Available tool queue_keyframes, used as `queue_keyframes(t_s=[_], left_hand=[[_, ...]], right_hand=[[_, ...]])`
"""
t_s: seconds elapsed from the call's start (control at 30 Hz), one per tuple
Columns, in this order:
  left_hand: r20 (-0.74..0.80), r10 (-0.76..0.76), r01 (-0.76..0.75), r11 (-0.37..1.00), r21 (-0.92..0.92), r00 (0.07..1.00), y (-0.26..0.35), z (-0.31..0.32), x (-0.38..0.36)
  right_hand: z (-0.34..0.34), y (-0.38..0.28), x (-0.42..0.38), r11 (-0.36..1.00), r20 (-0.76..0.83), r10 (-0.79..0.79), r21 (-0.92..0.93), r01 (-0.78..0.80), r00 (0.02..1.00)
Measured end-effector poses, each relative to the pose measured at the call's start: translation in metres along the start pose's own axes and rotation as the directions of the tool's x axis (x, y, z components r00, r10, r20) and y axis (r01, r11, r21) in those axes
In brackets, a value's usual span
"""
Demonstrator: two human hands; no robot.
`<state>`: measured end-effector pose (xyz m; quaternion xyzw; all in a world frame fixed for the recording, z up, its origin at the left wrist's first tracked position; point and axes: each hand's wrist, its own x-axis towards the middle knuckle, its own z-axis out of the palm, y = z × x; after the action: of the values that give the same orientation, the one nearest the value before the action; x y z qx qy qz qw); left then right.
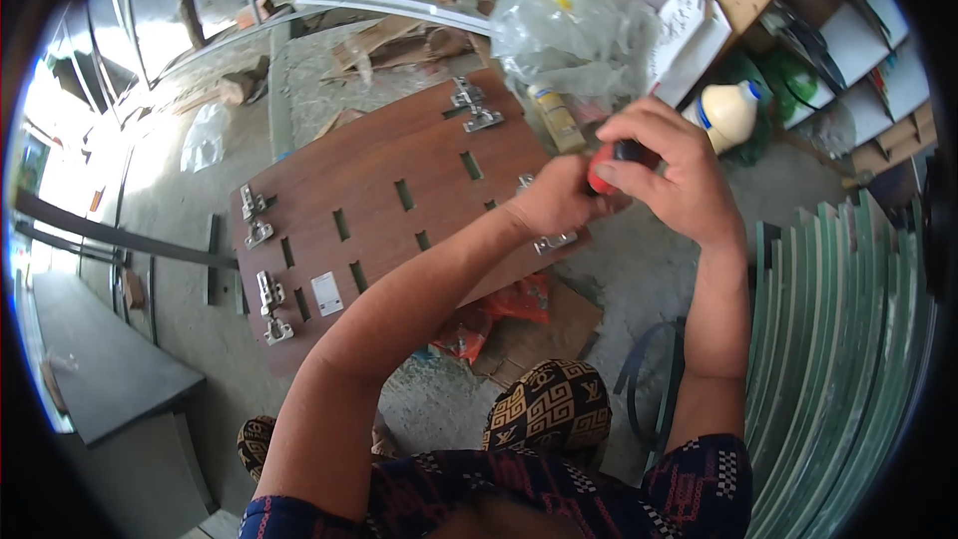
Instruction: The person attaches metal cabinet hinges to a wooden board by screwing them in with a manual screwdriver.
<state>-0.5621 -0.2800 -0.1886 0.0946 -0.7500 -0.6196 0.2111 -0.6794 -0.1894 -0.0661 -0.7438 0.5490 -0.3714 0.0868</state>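
Observation:
My right hand (pixel 679 165) is closed around a red and black handle (pixel 601 172), which looks like a screwdriver's. Its shaft and tip are hidden. Close beside it, my left hand (pixel 559 198) has its fingers drawn together over the right end of a brown slotted wooden panel (pixel 369 185); what they hold is hidden. A metal hinge (pixel 555 242) shows partly beneath my left hand. Other hinges sit on the panel: one at the top corner (pixel 476 105), one at the upper left (pixel 255 215), and one at the lower left (pixel 271 307).
Clear plastic bags (pixel 564 25) and a yellowish bottle (pixel 557 120) lie beyond the panel. A cream jug with a blue cap (pixel 728 115) stands right of my hand. Stacked green-edged strips (pixel 833 339) fill the right side. Orange packaging (pixel 519 299) and cardboard (pixel 549 331) lie near my knees.

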Motion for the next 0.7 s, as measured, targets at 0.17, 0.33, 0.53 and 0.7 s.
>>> queue_keyframes(t_s=[0.17,0.33,0.53,0.7], left_hand=[[-0.026,0.039,-0.038,0.999,0.027,0.999,0.014,-0.015,0.015],[-0.058,-0.008,0.015,0.992,0.127,0.998,-0.007,-0.031,0.021],[-0.083,-0.001,0.012,0.991,0.134,0.997,-0.022,-0.033,0.022],[-0.099,-0.039,0.052,0.99,0.134,0.994,-0.017,-0.036,0.023]], right_hand=[[-0.002,0.002,0.012,1.0,-0.04,0.006,-0.005,-0.006,0.999],[0.012,0.021,0.018,1.0,-0.06,-0.007,0.011,0.008,0.998],[0.018,0.031,0.023,1.0,-0.045,0.027,0.004,-0.027,0.999],[0.018,0.037,0.027,1.0,-0.061,0.009,0.026,-0.007,0.998]])
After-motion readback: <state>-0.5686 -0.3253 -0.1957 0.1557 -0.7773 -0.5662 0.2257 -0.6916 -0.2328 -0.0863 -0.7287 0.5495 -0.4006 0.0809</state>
